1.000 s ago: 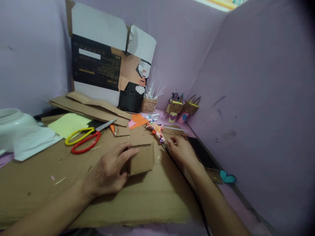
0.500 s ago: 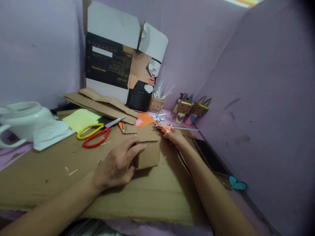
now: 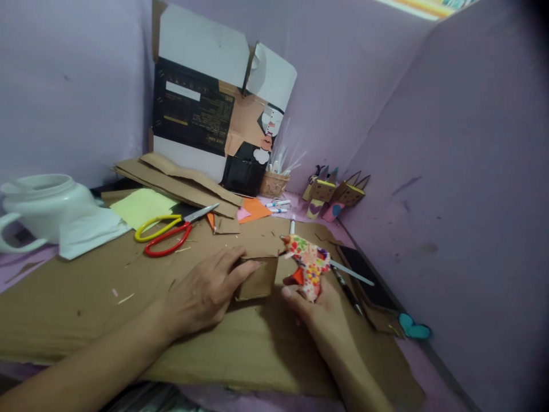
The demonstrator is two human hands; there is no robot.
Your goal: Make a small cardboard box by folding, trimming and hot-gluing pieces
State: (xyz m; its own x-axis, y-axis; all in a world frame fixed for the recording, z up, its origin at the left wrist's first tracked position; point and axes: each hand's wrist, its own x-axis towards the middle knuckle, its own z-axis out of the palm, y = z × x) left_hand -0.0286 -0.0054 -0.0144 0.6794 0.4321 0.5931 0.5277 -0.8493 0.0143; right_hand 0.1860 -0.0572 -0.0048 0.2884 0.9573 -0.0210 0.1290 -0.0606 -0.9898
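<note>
My left hand (image 3: 210,289) is closed around the left side of a small folded cardboard box (image 3: 261,279) on the cardboard mat. In my right hand (image 3: 315,309) is a flower-patterned hot glue gun (image 3: 312,264), gripped by its handle. Its nozzle points left, just above and to the right of the box, and a glue stick (image 3: 354,273) sticks out of its back. To the left, beyond my left hand, lie open scissors (image 3: 171,230) with one yellow and one red handle.
A white teapot-like pot (image 3: 47,206) stands at the left by white paper. Cardboard strips (image 3: 180,182), a yellow sheet (image 3: 143,207) and orange paper (image 3: 257,209) lie behind. Markers (image 3: 278,206), a basket of glue sticks (image 3: 274,183), cardboard animal figures (image 3: 321,191), a pen (image 3: 348,292) and a dark phone-like slab (image 3: 371,277) are rightward.
My right hand has picked up the glue gun from the back of the mat and brought it nearer, beside the box. My left hand stays on the box.
</note>
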